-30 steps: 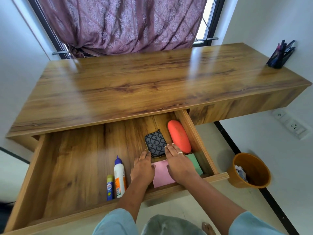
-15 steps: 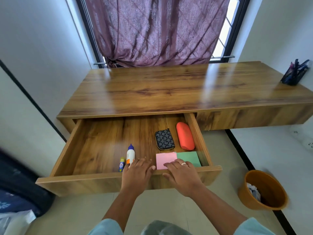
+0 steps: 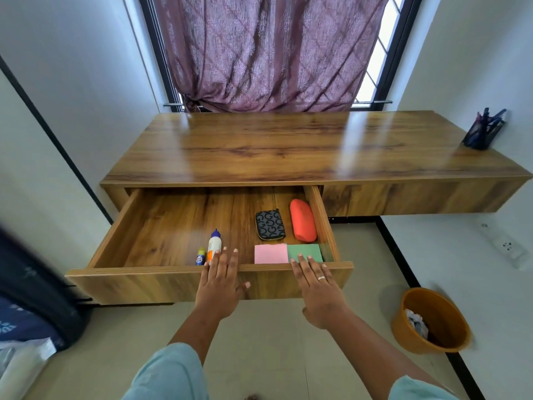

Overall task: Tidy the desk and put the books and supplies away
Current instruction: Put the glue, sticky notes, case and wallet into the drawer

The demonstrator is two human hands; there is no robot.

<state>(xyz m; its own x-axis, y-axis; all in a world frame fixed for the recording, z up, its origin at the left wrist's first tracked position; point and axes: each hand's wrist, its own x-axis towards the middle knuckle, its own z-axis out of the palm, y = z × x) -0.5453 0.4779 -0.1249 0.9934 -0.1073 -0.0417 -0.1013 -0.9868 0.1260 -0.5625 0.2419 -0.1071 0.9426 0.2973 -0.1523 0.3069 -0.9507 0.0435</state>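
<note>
Drawer [image 3: 161,281] pulled out from under the desk [image 3: 288,151], supplies lying inside.
Along the front: small glue stick [image 3: 200,256] beside white glue bottle [image 3: 214,246] at left, pink notepad [image 3: 270,254] touching green notepad [image 3: 304,252] at right; behind those, patterned pouch [image 3: 270,225] next to orange-red case [image 3: 302,220] by the right wall. Left hand [image 3: 220,284] and right hand [image 3: 318,287] flat on the front panel, fingers straight, tips over its top edge, gripping nothing. On the desk's far right corner, pen holder [image 3: 483,134] full of pens. On the floor, orange bin [image 3: 450,313] with crumpled paper [image 3: 415,321] inside.
</note>
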